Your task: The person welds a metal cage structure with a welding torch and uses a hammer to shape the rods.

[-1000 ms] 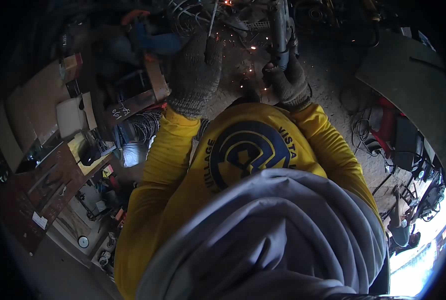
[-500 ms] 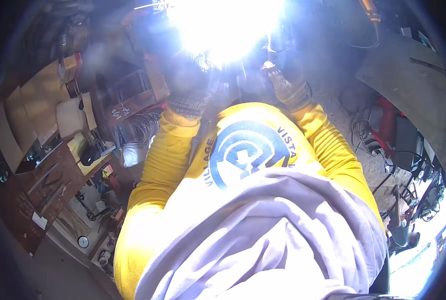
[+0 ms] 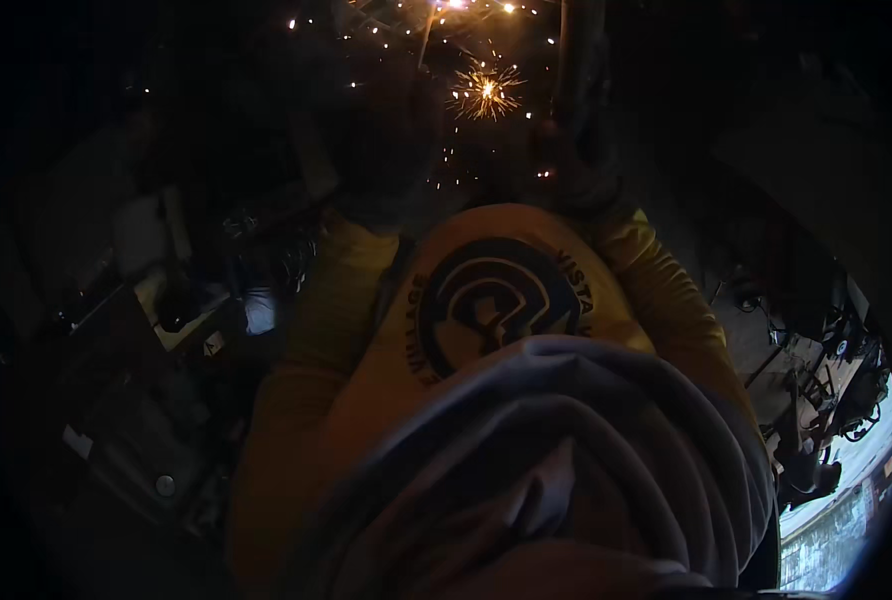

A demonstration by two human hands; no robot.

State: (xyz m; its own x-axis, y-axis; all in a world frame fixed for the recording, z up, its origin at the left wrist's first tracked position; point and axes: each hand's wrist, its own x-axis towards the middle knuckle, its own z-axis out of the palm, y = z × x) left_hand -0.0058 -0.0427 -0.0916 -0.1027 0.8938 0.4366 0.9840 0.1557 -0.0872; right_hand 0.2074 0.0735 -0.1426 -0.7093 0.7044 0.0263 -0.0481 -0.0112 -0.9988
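Bright orange sparks (image 3: 487,89) burst between my two hands, with more scattered at the top edge around a small glowing spot (image 3: 454,4). My left hand (image 3: 384,165), in a dark work glove, is left of the sparks; its fingers are lost in the dark. A thin rod (image 3: 426,38) catches orange light just above it. My right hand (image 3: 586,160), also gloved, is raised on the right and looks closed. A dark upright bar (image 3: 566,50) stands directly above that hand; whether the hand grips it is too dark to tell.
At the left, a pale cardboard piece (image 3: 138,235) and a white bag-like thing (image 3: 259,310) show faintly. Cables and clutter (image 3: 816,390) crowd the right side, beside a brightly lit patch of ground (image 3: 836,530). My yellow sleeves (image 3: 656,280) frame the work.
The glaring white-blue light at the top has gone out, leaving the scene dark with flying orange sparks. Both arms stay in nearly the same place.
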